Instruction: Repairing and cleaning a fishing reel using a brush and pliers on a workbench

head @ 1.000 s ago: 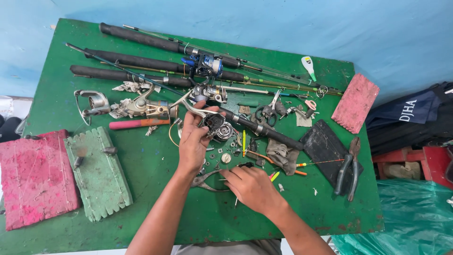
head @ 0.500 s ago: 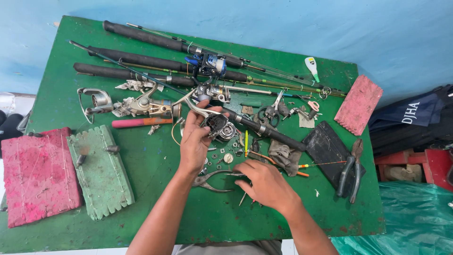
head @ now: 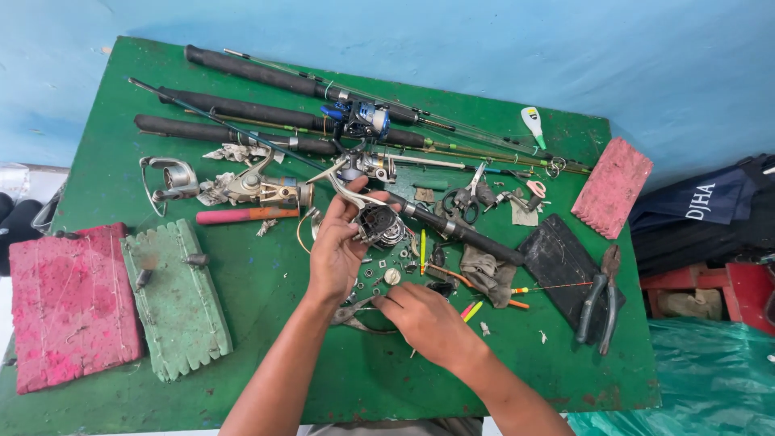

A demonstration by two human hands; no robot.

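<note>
Counter point(head: 242, 323) inventory: three dark-handled fishing rods point(head: 242, 73), two red foam blocks point(head: 69, 303), one green foam block point(head: 173, 299), one pair of pliers point(head: 601, 299), one pair of scissors point(head: 460, 198), one black pad point(head: 557, 258).

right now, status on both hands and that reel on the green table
Left hand gripping the opened fishing reel. Right hand down among small loose parts, fingertips hidden. Pliers and rods lie apart, nothing blocking.
</note>
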